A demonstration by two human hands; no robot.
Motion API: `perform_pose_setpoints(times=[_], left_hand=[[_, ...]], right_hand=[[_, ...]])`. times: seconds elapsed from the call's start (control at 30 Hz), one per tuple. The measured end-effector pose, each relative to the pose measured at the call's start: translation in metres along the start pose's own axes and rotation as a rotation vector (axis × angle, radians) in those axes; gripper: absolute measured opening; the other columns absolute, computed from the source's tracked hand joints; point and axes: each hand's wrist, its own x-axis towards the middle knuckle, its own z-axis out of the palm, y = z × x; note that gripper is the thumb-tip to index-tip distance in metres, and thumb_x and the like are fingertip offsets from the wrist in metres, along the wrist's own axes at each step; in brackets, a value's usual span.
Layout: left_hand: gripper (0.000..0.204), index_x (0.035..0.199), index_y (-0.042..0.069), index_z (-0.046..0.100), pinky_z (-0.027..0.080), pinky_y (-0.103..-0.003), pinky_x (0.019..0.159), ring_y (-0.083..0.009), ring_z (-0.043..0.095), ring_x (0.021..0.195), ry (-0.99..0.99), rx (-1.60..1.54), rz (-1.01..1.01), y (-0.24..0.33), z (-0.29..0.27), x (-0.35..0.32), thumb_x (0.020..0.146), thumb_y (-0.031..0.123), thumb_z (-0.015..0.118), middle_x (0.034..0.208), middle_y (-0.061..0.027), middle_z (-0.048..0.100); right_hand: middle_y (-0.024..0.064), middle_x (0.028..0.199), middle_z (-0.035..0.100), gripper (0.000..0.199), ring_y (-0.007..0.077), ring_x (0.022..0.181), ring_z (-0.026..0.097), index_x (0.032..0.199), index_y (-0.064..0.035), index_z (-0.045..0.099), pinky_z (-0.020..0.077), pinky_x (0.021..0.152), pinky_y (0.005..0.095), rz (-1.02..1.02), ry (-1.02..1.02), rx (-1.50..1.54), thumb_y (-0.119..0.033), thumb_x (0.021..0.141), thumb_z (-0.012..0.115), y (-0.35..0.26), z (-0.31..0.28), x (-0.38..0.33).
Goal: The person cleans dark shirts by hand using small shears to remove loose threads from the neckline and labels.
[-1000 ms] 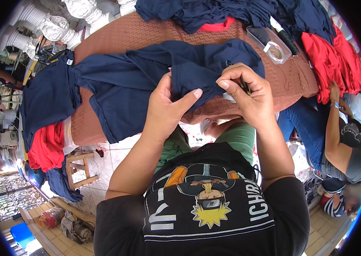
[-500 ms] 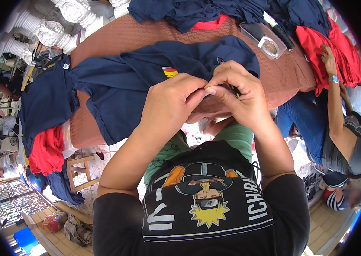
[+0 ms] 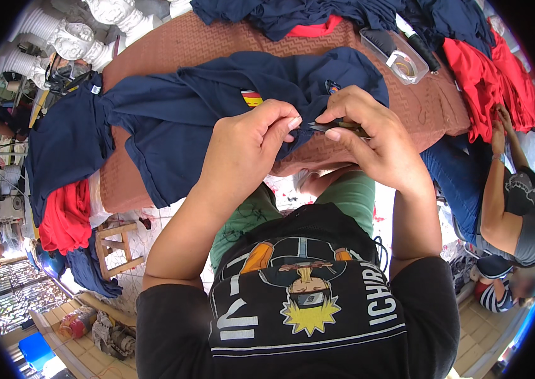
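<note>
Presently, both hands work at one spot on a navy shirt spread across the desk, which is covered in a brown patterned cloth. The left hand is closed, thumb and forefinger pinching a small fold of the navy fabric at the garment's near edge. The right hand is closed around a small pair of thread snips, dark-handled, with the blades pointing left toward the pinched fold.

Position of the shirt: it lies lengthwise from the person's left to right, its left part hanging over the desk's edge, its right part bunched beneath the hands. A small red and yellow patch shows on it just beyond the left hand.

Governing relation: the pinched fold sits directly between the two hands, immediately left of the snip tips. The snips' long axis runs roughly level, left to right, in line with the fold. Both hands are about equally near; whether the blade tips touch the cloth cannot be told.

Surroundings: further navy garments are heaped at the far side, red garments lie to the right, and a clear plastic box rests near them. Another person's hand reaches for the red cloth at right.
</note>
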Motion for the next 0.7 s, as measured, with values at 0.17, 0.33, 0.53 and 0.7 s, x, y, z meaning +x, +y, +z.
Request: perform_pose_setpoints(times=[0.17,0.33,0.53,0.7], left_hand=[[0.009,0.096,0.004,0.066,0.054,-0.028,0.061,-0.0191,0.072,0.071,0.035,-0.017,0.050,-0.002,0.004,-0.001,0.093,0.011,0.063,0.079,-0.0098,0.070],[0.008,0.097,0.004,0.067,0.054,-0.027,0.061,-0.0180,0.072,0.072,0.033,0.004,0.074,-0.004,0.004,-0.001,0.093,0.010,0.063,0.080,-0.0090,0.071],[0.010,0.089,0.002,0.067,0.051,-0.027,0.061,-0.0149,0.065,0.067,-0.011,0.066,0.234,0.004,-0.004,0.002,0.092,0.011,0.065,0.076,-0.0081,0.067],[0.027,0.078,0.002,0.065,0.044,-0.025,0.060,-0.0121,0.058,0.064,-0.100,-0.264,0.533,0.012,-0.058,0.001,0.096,0.021,0.061,0.071,-0.0076,0.062]], right_hand=[[0.0114,0.099,0.059,0.019,0.0329,0.088,0.062,0.100,-0.0044,0.063,0.0496,0.076,0.0387,-0.013,0.011,-0.039,-0.007,0.083,0.068,-0.002,0.007,0.002],[0.0115,0.099,0.059,0.018,0.0332,0.086,0.063,0.100,-0.0045,0.063,0.0495,0.074,0.0395,0.007,-0.005,-0.044,-0.008,0.083,0.069,-0.005,0.009,0.003],[0.0114,0.096,0.060,0.018,0.0304,0.083,0.063,0.099,-0.0040,0.063,0.0498,0.072,0.0369,-0.047,0.002,-0.086,-0.006,0.082,0.070,0.000,0.003,0.003],[0.0076,0.093,0.060,0.021,0.0196,0.080,0.060,0.101,-0.0030,0.065,0.0479,0.071,0.0295,0.036,0.114,-0.006,-0.003,0.081,0.071,-0.004,-0.014,0.002]])
